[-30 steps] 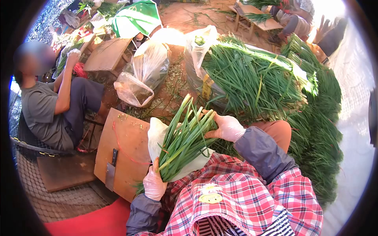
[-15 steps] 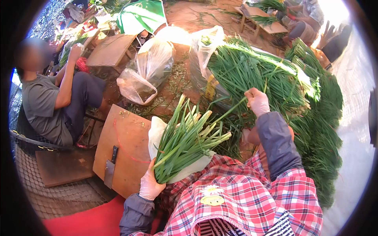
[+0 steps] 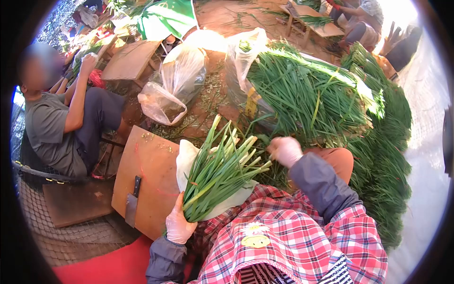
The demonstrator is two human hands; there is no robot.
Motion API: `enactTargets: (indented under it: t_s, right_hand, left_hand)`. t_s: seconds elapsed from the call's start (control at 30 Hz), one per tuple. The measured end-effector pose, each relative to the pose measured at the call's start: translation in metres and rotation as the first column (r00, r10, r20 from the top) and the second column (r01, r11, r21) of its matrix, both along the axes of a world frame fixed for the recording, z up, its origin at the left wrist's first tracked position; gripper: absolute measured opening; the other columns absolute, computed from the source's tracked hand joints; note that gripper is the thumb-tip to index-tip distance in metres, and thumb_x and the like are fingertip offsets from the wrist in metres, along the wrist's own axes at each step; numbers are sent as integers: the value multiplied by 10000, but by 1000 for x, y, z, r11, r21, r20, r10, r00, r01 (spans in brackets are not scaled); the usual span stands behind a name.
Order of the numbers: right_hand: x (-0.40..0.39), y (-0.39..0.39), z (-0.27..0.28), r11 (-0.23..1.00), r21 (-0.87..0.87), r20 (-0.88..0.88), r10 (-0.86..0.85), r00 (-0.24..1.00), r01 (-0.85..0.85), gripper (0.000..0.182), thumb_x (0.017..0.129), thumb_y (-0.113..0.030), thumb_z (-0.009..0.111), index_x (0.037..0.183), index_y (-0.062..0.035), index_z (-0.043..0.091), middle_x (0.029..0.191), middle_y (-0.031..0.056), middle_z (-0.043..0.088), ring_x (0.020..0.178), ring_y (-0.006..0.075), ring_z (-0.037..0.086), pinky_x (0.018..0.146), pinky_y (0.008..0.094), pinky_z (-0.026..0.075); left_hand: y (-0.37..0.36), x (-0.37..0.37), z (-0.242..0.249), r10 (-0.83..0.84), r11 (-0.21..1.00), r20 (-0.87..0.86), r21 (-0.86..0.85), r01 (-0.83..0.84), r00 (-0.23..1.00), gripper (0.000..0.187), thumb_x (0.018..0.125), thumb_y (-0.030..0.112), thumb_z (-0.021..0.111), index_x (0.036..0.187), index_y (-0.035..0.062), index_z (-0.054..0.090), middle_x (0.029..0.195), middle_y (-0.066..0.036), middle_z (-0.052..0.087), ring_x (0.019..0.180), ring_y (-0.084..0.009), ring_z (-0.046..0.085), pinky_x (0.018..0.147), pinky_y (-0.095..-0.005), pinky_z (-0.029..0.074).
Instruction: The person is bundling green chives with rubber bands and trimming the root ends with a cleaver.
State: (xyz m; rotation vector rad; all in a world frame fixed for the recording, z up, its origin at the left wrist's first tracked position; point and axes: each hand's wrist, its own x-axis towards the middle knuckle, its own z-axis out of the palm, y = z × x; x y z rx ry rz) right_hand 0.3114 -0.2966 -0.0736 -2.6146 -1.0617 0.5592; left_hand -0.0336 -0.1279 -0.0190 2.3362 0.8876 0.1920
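My left hand (image 3: 180, 227), in a thin clear glove, is closed around the leafy end of a bunch of garlic chives (image 3: 215, 175). Pale stalk ends fan out up and to the right. Under the bunch lies a whitish cloth or sheet (image 3: 187, 158) over my lap. My right hand (image 3: 286, 151), also gloved, hovers just right of the stalk ends, apart from them. Motion smears its fingers, so I cannot make out whether they hold anything. Beyond it rises a large heap of green chives (image 3: 302, 90), partly inside a clear plastic bag (image 3: 236, 71).
A cleaver (image 3: 133, 201) lies on a wooden board (image 3: 151, 189) at my left, with red string on it. Another clear bag (image 3: 172, 90) stands ahead. More chives (image 3: 388, 161) cover the right side. A person (image 3: 61, 123) sits at the left; another (image 3: 362, 23) works at the far right.
My right hand has come down and left from the heap towards the bunch. The long green stalk it held before no longer shows in it. My left hand stays around the bunch.
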Motion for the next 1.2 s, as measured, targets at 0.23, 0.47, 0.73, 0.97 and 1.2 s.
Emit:
enactTargets:
  t_s: [0.23,0.47,0.73,0.97,1.2]
  right_hand:
    - [17,1,70,931,198,261,251,932,-306,574,660,-347,743,1144,-95,565,1005,119,643,984,291,592,853,389,447]
    - [-32,50,43,648,390,382,532,755,-654,172,735,-252,676,890,-186,643,878,-12,648,889,210,608,874,397,427]
    - [-37,49,41,729,499,274,379,884,-468,171,747,-163,702,903,-107,658,694,47,634,671,218,633,678,329,492]
    - [-2,35,31,656,546,-749,104,655,520,100,817,0,618,900,54,626,863,109,671,734,137,633,631,259,504]
    - [38,14,70,980,19,32,199,979,-200,490,695,-390,707,1073,-83,650,1016,174,637,979,337,587,846,384,456]
  left_hand:
    - [4,-3,3,-7,999,-40,36,8,999,734,688,152,678,1348,51,374,1007,-202,630,889,-347,632,750,-379,509]
    - [7,-1,3,-51,995,-75,79,57,996,753,684,187,707,1341,48,365,995,-220,615,860,-384,621,716,-422,509]
    - [8,1,5,-59,993,-96,95,68,994,791,680,206,712,1358,41,339,977,-235,606,844,-395,612,714,-441,495]
    - [8,-7,-2,-92,982,-136,153,113,986,868,614,141,732,1369,32,318,980,-226,587,819,-386,600,689,-436,484]
    - [8,-8,-4,-191,904,-222,340,259,956,971,501,45,752,1373,37,325,837,-140,521,707,-341,544,619,-431,443]
